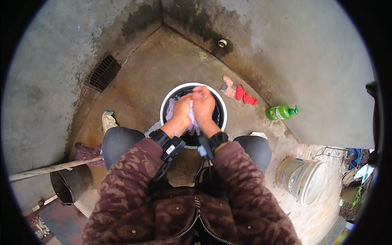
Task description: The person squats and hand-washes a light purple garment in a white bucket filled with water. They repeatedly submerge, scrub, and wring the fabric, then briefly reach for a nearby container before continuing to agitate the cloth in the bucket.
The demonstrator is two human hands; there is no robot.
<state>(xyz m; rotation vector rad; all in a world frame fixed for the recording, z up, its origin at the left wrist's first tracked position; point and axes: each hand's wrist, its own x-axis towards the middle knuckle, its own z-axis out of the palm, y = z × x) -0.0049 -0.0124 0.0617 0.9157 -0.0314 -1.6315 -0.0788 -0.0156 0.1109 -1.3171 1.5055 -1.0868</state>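
Note:
Between my knees stands a round white-rimmed basin (163,107) with dark and lilac cloth in it. My left hand (181,112) grips the lilac cloth (193,118) over the middle of the basin. Pressed close beside it, my right hand (203,105) is closed on the same cloth, its fingers slightly blurred. Folds of the cloth hang below both hands, and more of it lies against the basin's left side. The dark cloth is mostly hidden by my hands. Each wrist wears a black strapped device.
Right of the basin lie red cloth pieces (245,95) and pinkish cloth (228,88). A green pump bottle (280,112) stands by the wall. A white bucket (301,180) is at right. At left are a mop (87,154), a dark bucket (72,183) and a floor-level grate (104,73).

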